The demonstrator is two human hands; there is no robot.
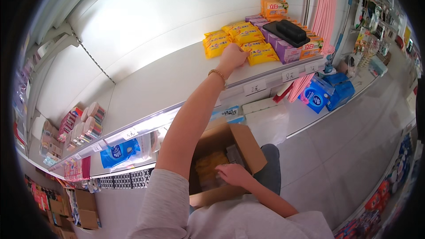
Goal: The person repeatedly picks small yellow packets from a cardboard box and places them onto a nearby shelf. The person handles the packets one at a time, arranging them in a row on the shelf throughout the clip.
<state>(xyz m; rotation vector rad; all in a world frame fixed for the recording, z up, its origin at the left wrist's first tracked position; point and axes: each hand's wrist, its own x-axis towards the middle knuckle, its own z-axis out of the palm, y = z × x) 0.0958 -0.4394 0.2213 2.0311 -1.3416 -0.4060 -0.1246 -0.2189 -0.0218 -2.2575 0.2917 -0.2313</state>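
Note:
My left hand [234, 55], with a beaded bracelet at its wrist, reaches onto the white shelf [149, 86]. Its curled fingers touch the near row of yellow soap packs [262, 53]; whether they grip one is hidden by the hand. More yellow packs [216, 44] lie in stacks just left of and behind it. Lower down, my right hand [235, 174] is over the open cardboard box [249, 147], fingers extended and apart. Beneath those fingers are yellow packs [211, 164], somewhat blurred, and pale boxes [235, 155] lie along the box's inner side.
Purple boxes [289, 52] and orange soap packs [312, 48] adjoin the yellow ones, under a black tray-like object [289, 33]. A pink mop [323, 10] hangs at right. Handwritten price tags [255, 87] line the shelf edge. Blue tissue packs [313, 94] sit on the lower shelf.

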